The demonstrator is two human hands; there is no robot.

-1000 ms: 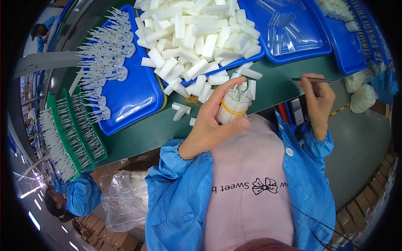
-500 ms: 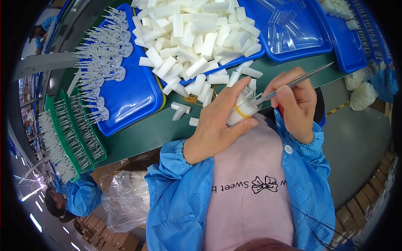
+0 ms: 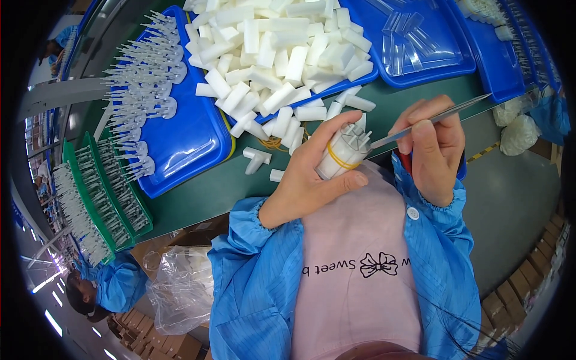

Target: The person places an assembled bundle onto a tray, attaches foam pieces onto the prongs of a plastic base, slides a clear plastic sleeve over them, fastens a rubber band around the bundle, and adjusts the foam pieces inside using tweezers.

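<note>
My left hand (image 3: 303, 180) is wrapped around a white cylinder (image 3: 341, 157) with a yellow rubber band (image 3: 343, 161) about its middle. Its clear end, with thin white prongs sticking out, faces up and to the right. My right hand (image 3: 433, 150) pinches a pair of metal tweezers (image 3: 441, 116). One end of the tweezers lies close beside the prongs; whether it touches them I cannot tell. The other end points up and right past my fingers. Something red shows partly under my right hand, mostly hidden.
A blue tray heaped with white foam blocks (image 3: 282, 57) stands ahead, some blocks spilling onto the green table (image 3: 204, 198). Left are a blue tray (image 3: 180, 141) with pronged white parts and green racks (image 3: 90, 192). Clear plastic pieces fill part of another tray (image 3: 453, 60). A co-worker (image 3: 111, 285) sits at left.
The cylinder has tilted in my left hand, and its pronged end shows more fully. My right hand has shifted slightly right with the tweezers, drawing their end back from among the prongs.
</note>
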